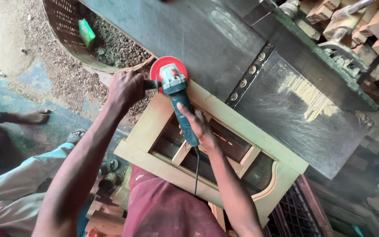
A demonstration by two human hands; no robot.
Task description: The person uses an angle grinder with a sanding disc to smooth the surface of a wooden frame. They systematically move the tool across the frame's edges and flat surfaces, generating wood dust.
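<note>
- looking down from the head view, the right hand has its grip wrapped tight round the body of a teal angle grinder, and the left hand is clamped on its side handle.
- the grinder's long axis runs near to far, and its red disc sits at the far left corner of a pale wooden frame.
- the frame stretches right along the dark metal counter; a woven basket lies far left, beyond the frame's edge.

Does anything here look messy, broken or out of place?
Mostly mess: wood shavings litter the floor, and a pale sawdust streak lies across the dark machine table. The wooden frame overhangs that table's edge, with both hands on the angle grinder.
</note>
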